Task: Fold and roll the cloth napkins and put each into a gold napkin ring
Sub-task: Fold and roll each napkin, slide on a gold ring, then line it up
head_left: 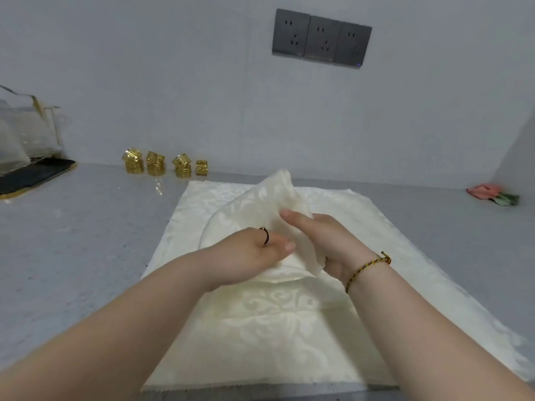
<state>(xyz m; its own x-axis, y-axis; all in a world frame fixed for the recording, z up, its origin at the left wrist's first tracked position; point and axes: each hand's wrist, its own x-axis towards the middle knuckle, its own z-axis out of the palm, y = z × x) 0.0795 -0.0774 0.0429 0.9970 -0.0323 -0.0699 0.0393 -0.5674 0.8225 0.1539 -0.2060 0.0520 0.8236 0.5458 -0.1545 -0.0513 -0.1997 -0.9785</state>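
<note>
A cream damask napkin [257, 202] is bunched into a loose roll, lifted off the counter with its far end pointing up and away. My left hand [254, 250] grips its near left side, thumb on top. My right hand [324, 241] holds the right side, thumb pressed on the cloth. Beneath them lies a stack of flat cream napkins [289, 328]. Several gold napkin rings [162, 164] stand, some stacked in twos, at the back of the counter by the wall, well beyond my hands.
The grey counter [86, 241] runs left and right of the napkins. A glass pitcher on a black tray [31, 175] stands at the far left. A pink and green object [492, 193] lies at the back right. Wall sockets [321, 39] sit above.
</note>
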